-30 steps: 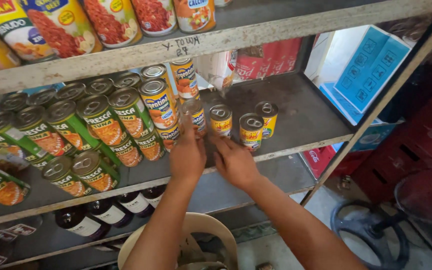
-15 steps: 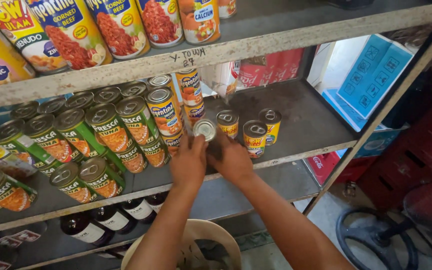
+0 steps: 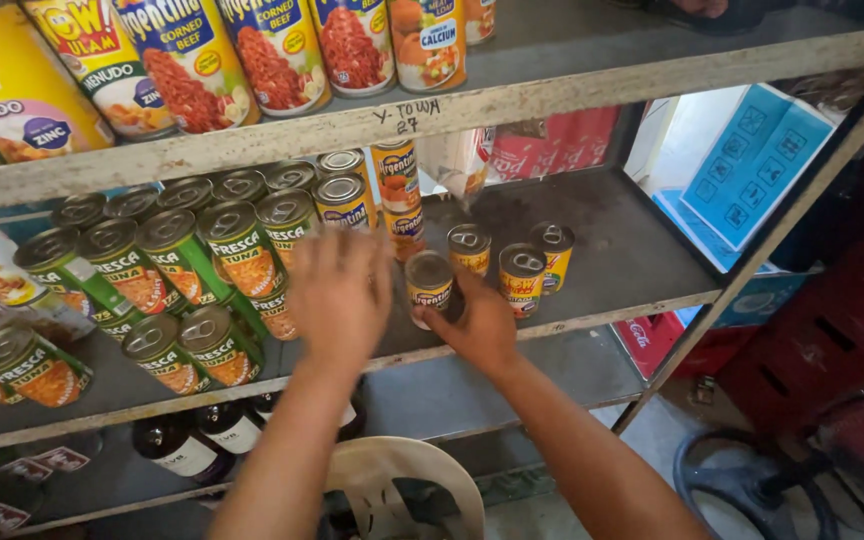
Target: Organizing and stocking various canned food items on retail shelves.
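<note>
Right hand [image 3: 479,328] curled around the lower half of a small yellow can [image 3: 430,284], thumb on the near side, fingers wrapped behind; can upright, near the front edge of the middle shelf [image 3: 642,305], just left of three more small cans [image 3: 523,274] standing apart from one another. Left hand [image 3: 340,292] flat and wide open, fingers [image 3: 324,250] spread, holding nothing, blurred in front of the rows of green cans [image 3: 224,248]; cannot tell whether touching them or only hovering.

Behind the held can, two tall cans [image 3: 397,190] stacked one on the other. Above, an upper shelf [image 3: 572,85] with large cans [image 3: 187,55]. Below, dark bottles [image 3: 184,452], and near the body a white plastic chair [image 3: 414,480]. Far right, a blue box [image 3: 752,160].

To handle this well, as a judgement: keep the grip low and firm, with the can level so its base meets the metal flat. Slide rather than lift where possible, since the tall stack behind looks easy to topple with a knuckle. Keep the open left palm as a fence against the green rows, steadying the nearest ones lying on their sides at the front edge. Mind the gap to the three loose cans on the right; avoid nudging them toward the edge.
</note>
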